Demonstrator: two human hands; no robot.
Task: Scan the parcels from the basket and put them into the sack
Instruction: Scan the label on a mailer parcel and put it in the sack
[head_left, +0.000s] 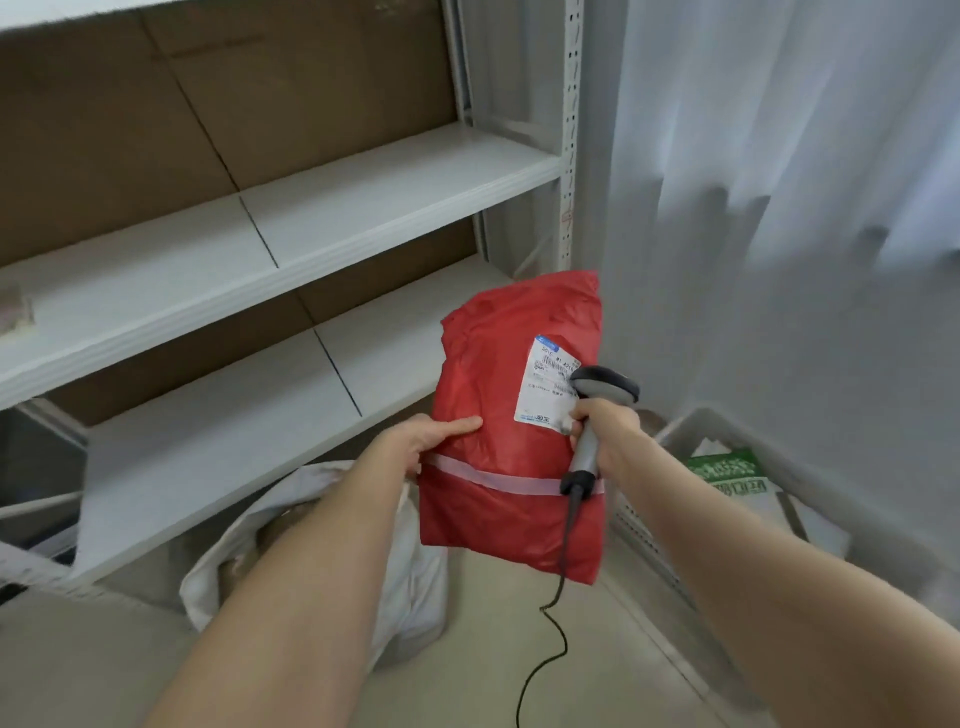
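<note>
Two forearms, bare along all their visible length, end in a bare left hand (422, 441) and right hand (609, 434).

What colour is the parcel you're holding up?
The parcel is red, with a pale tape band and a white label, seen clearly in the head view.

both bare forearms reach in from the lower corners of the view and draw together near the middle. the left hand (428, 441) grips the left edge of the red parcel (493, 364), with the thumb stretched flat across its front and the other fingers hidden behind it. the right hand (608, 434) is curled round the handle of the scanner (608, 385), held upright just in front of the parcel.
</note>
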